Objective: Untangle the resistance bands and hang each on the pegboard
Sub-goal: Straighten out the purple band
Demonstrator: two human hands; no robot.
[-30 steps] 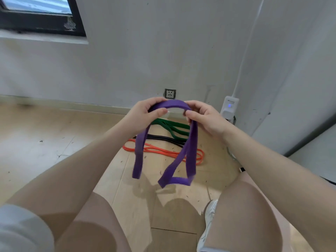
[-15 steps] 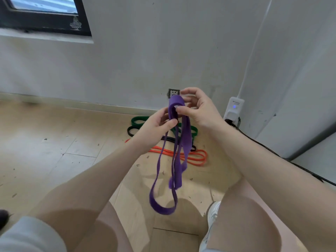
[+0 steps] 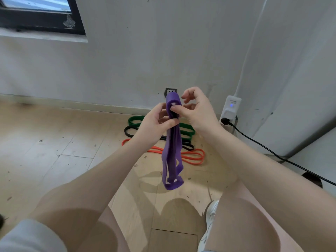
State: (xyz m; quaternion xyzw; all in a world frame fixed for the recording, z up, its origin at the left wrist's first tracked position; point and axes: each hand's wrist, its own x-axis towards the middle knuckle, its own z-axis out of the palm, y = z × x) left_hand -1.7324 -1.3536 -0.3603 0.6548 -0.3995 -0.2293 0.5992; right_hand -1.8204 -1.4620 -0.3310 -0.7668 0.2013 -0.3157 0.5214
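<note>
Pale wood floor point(image 3: 54, 151) meets a grey wall. The purple band point(image 3: 172, 151) is folded over, its top bend pinched between left hand point(image 3: 154, 124) and right hand point(image 3: 196, 113); right upper fingers point(image 3: 187, 93) lift free. Its loops dangle below both thumbs.

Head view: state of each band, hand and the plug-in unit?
Purple band: folded in layers, held up, hanging off the floor.
Left hand: grips the purple band.
Right hand: pinches its top fold.
Green band: on floor.
Black band: on floor.
Orange band: on floor.
Plug-in unit: blue light on.
</note>
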